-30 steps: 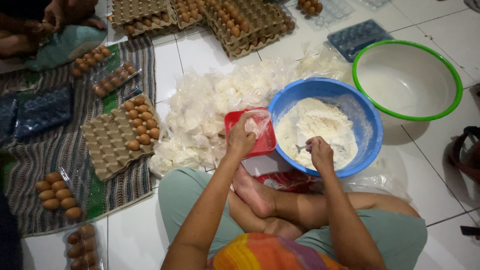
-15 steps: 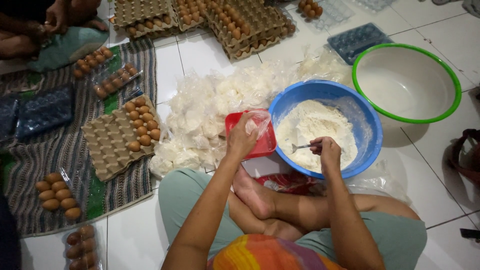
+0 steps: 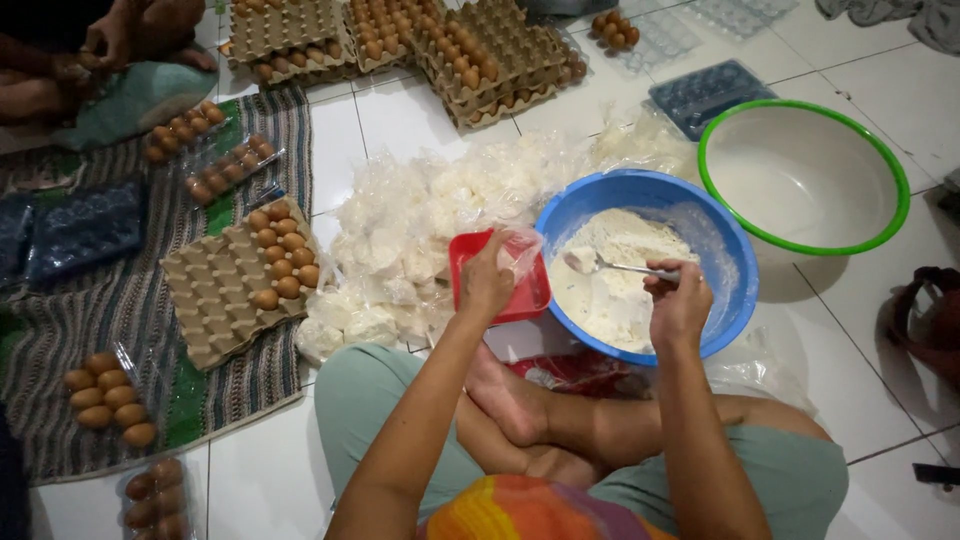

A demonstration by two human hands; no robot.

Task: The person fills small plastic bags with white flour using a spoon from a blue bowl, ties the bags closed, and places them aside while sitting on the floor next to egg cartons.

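Observation:
I sit cross-legged on a tiled floor. My left hand (image 3: 486, 285) holds a clear plastic bag (image 3: 520, 256) open over a small red square tray (image 3: 500, 282). My right hand (image 3: 680, 298) grips a metal spoon (image 3: 612, 265) loaded with white flour, lifted above the flour (image 3: 615, 290) in a blue bowl (image 3: 720, 250). The spoon's head points left toward the bag. A heap of small filled plastic bags (image 3: 410, 240) lies just left of the tray.
An empty white bowl with a green rim (image 3: 805, 175) stands right of the blue bowl. Cardboard egg trays (image 3: 245, 275) with brown eggs lie on a striped mat at left; more trays (image 3: 480, 50) at the top. Another person's hands (image 3: 120, 40) are at top left.
My right hand has lifted the spoon out of the flour and swung it left toward the bag. My left hand keeps the bag open on the red tray.

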